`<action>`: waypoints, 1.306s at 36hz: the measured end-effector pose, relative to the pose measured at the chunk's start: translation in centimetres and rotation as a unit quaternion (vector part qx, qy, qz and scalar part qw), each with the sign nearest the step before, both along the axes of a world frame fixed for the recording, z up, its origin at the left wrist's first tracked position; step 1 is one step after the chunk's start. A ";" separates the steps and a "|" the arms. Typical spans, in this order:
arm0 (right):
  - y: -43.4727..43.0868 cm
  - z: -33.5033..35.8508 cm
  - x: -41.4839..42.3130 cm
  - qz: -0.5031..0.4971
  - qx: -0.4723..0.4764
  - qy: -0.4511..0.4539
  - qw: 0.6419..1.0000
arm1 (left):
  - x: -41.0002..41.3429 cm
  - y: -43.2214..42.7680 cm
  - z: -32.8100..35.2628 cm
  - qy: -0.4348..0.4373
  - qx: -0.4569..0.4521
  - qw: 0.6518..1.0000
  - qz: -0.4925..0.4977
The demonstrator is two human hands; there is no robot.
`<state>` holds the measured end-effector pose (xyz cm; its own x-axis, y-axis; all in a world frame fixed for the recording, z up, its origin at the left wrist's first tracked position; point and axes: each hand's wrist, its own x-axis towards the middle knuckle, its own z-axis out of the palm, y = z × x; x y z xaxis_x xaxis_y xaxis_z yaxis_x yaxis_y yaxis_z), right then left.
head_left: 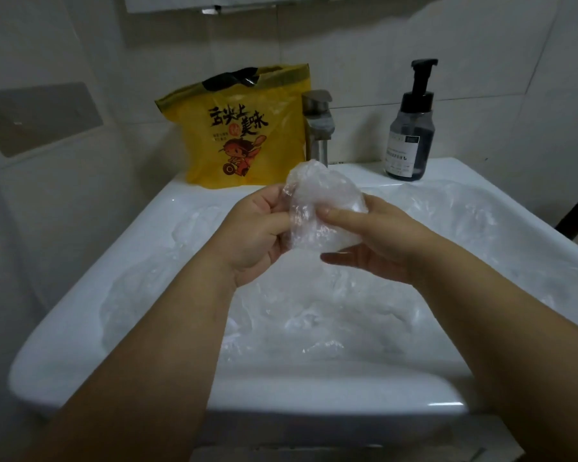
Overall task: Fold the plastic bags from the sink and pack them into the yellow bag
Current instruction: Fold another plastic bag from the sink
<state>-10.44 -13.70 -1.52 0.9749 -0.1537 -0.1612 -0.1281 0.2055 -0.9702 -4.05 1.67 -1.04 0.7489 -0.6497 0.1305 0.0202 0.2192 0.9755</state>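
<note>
Bundle: I hold clear plastic bag (321, 201) above sink (80, 315) centre, fingers of left hand (257, 238) and right hand (377, 241) clamped on it to press fold tight. Loose bags (314, 315) in basin; yellow bag (247, 135) at back rim, reachable.

1. A single head-worn view looks forward and steeply down, over both forearms, into the white rectangular ceramic sink (314, 391).
2. It sits close: the near rim spans the lower frame. The left hand (257, 235) and right hand (381, 241) hold a clear crumpled plastic bag (324, 201) near centre.
3. The lens is wide (the grey tiled wall (481, 45) bows at the edges), and the yellow printed plastic bag (247, 135) stands at the far rim.
</note>
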 end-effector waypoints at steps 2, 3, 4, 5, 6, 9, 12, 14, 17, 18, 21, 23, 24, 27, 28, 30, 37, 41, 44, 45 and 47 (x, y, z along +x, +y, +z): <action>0.1 -0.1 0.1 0.001 0.028 -0.011 1.000 | 0.0 0.0 0.0 0.016 -0.011 1.000 -0.001; 0.2 0.0 0.0 -0.009 0.029 -0.024 0.999 | 0.1 0.1 0.0 0.023 -0.015 1.000 -0.004; 0.2 0.1 -0.1 -0.019 0.029 -0.036 0.999 | 0.1 0.2 0.1 0.034 -0.020 0.999 -0.012; 0.3 0.3 -0.3 -0.024 0.031 -0.046 0.998 | 0.2 0.4 0.2 0.053 -0.030 0.998 -0.025; 0.2 0.5 -0.4 -0.026 0.033 -0.053 0.998 | 0.4 0.5 0.3 0.075 -0.044 0.995 -0.045; 0.1 0.6 -0.6 -0.013 -0.003 -0.050 0.999 | 0.6 0.8 0.4 0.087 -0.039 0.991 -0.097; 0.3 0.5 -0.8 0.016 -0.064 -0.029 0.997 | 0.3 0.5 0.1 0.013 0.055 0.993 -0.102; 0.4 0.4 -0.8 0.030 -0.095 -0.013 0.995 | -0.1 0.3 -0.1 -0.008 0.110 0.992 -0.060; 0.4 0.3 -0.7 0.038 -0.139 0.010 0.990 | -0.1 0.1 -0.4 -0.037 0.176 0.983 0.043; 0.4 0.2 -0.6 0.041 -0.144 0.014 0.989 | -0.2 0.0 -0.4 -0.055 0.193 0.977 0.073; 0.7 0.3 -0.6 0.015 -0.129 0.014 0.991 | 0.0 -0.3 -0.3 -0.064 0.175 0.971 0.147; 0.7 0.5 -0.5 -0.020 -0.075 0.003 0.997 | 0.3 -0.4 -0.3 -0.038 0.142 0.974 0.172; 0.5 0.6 -0.4 -0.025 -0.044 0.002 0.999 | 0.4 -0.4 -0.2 -0.023 0.123 0.977 0.175; 0.8 0.6 -0.6 0.027 0.030 0.041 0.998 | 0.6 -0.4 -0.1 0.024 0.055 0.985 0.162; 0.9 0.6 -0.7 0.055 0.040 0.053 0.996 | 0.6 -0.4 0.0 0.037 0.035 0.986 0.156; 1.2 0.4 -0.6 0.072 0.041 0.041 0.996 | 0.4 -0.6 0.0 0.057 0.010 0.988 0.146; 0.4 0.6 -0.3 -0.035 0.066 -0.020 0.997 | 0.7 -0.5 -0.2 0.018 0.025 0.988 0.149; 0.2 0.6 -0.5 -0.022 0.042 -0.019 0.999 | 0.5 0.1 0.3 0.032 0.028 0.994 0.101; 0.2 0.5 -0.7 0.000 0.026 -0.021 0.999 | 0.1 0.3 0.4 0.019 0.102 0.994 0.027; 0.2 0.5 -0.7 0.008 0.020 -0.020 1.000 | 0.1 0.3 0.1 0.003 0.129 0.991 0.025; 0.2 0.5 -0.7 0.022 0.016 -0.017 0.999 | 0.2 0.3 -0.2 -0.006 0.150 0.987 0.058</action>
<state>-11.16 -13.49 -0.98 0.9856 -0.1067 -0.1313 -0.1037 0.2319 -0.9672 -3.84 1.93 -1.25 0.8200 -0.5706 -0.0443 -0.0009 -0.0788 0.9969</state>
